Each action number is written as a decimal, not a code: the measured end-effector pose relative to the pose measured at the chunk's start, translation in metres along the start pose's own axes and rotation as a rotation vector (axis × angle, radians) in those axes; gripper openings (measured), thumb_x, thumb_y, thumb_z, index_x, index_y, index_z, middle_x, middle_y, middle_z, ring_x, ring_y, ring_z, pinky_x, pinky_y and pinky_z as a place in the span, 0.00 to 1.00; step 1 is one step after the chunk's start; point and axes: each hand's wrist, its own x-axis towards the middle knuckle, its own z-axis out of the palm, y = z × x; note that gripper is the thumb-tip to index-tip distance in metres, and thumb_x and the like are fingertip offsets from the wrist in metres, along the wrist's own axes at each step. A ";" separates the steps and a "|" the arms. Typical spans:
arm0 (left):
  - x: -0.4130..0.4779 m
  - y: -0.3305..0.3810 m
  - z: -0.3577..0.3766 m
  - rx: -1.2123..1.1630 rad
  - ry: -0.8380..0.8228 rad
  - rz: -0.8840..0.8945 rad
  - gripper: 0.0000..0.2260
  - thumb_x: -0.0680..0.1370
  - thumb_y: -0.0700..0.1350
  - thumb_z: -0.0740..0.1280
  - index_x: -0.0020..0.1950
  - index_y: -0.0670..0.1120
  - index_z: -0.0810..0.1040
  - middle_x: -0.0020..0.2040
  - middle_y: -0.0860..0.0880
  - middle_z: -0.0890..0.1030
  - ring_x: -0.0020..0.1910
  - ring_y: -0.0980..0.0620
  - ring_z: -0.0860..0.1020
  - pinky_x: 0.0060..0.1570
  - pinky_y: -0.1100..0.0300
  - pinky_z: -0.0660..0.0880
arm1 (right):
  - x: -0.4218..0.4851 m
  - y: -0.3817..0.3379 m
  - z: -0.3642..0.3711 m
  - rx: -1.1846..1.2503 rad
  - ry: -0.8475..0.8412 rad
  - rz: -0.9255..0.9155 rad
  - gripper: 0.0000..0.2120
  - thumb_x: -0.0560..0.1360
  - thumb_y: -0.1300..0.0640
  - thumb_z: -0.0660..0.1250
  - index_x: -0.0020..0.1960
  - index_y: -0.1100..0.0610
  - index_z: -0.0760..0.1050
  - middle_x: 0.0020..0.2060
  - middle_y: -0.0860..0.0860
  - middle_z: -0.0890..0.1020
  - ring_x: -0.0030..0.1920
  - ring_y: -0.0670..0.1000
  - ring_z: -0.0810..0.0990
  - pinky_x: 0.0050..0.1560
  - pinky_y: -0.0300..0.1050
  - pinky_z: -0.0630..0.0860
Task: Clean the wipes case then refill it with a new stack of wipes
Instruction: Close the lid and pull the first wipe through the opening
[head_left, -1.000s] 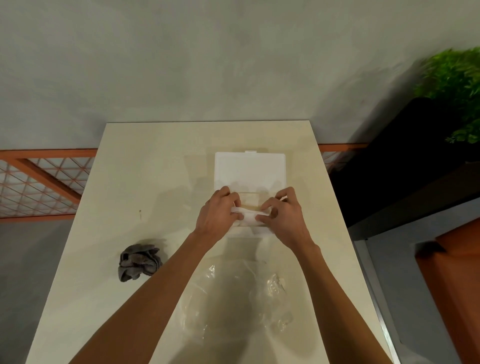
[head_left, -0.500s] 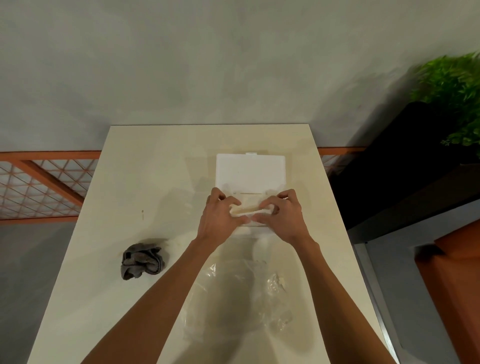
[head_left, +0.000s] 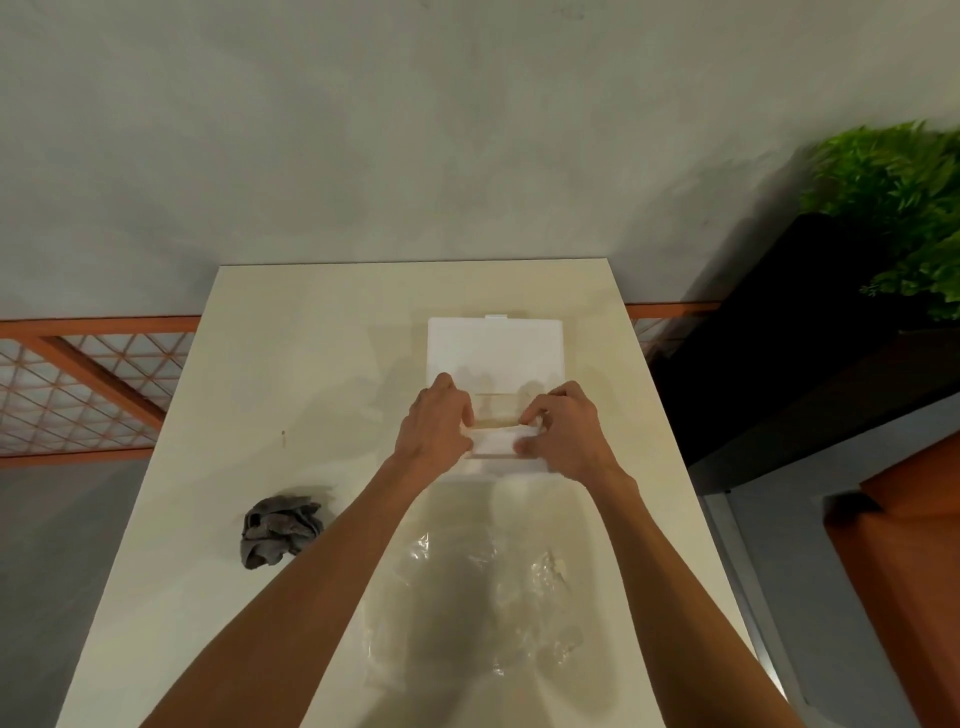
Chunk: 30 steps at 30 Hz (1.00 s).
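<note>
Head view: left hand (head_left: 434, 428) and right hand (head_left: 569, 439) each pinch one end of a white stack of wipes (head_left: 497, 445) at the near half of the open white case (head_left: 493, 348) on the table (head_left: 311, 338). A crumpled gray cloth (head_left: 280, 530) lies to the left, and a clear wrapper (head_left: 483, 587) lies nearer the person.

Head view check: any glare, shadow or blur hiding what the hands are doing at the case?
Head view: soft overall; white wipes case and the stack of wipes gripped by left hand and right hand wash out, edges merging. Head view: finger shadows on the case, glints and a broad shadow on the clear wrapper. Head view: table edges splay.
</note>
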 end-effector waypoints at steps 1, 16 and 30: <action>-0.002 -0.005 0.000 -0.058 0.019 0.000 0.12 0.69 0.41 0.82 0.42 0.50 0.80 0.52 0.54 0.72 0.48 0.51 0.79 0.48 0.51 0.79 | -0.004 0.002 -0.001 0.049 0.032 -0.005 0.17 0.62 0.55 0.89 0.48 0.49 0.87 0.53 0.45 0.74 0.46 0.45 0.80 0.50 0.27 0.74; -0.016 -0.025 0.001 -0.238 0.148 0.080 0.04 0.75 0.43 0.79 0.45 0.46 0.85 0.48 0.54 0.78 0.42 0.59 0.81 0.54 0.53 0.80 | -0.023 0.012 0.010 0.318 0.250 -0.003 0.06 0.74 0.57 0.82 0.44 0.52 0.86 0.50 0.45 0.83 0.47 0.44 0.85 0.55 0.38 0.80; -0.041 -0.049 0.012 -0.593 0.243 -0.316 0.09 0.85 0.46 0.67 0.54 0.42 0.83 0.45 0.45 0.85 0.41 0.52 0.81 0.46 0.60 0.75 | -0.043 0.004 0.048 0.376 0.504 0.386 0.15 0.87 0.51 0.62 0.68 0.56 0.80 0.60 0.54 0.84 0.60 0.57 0.82 0.66 0.55 0.78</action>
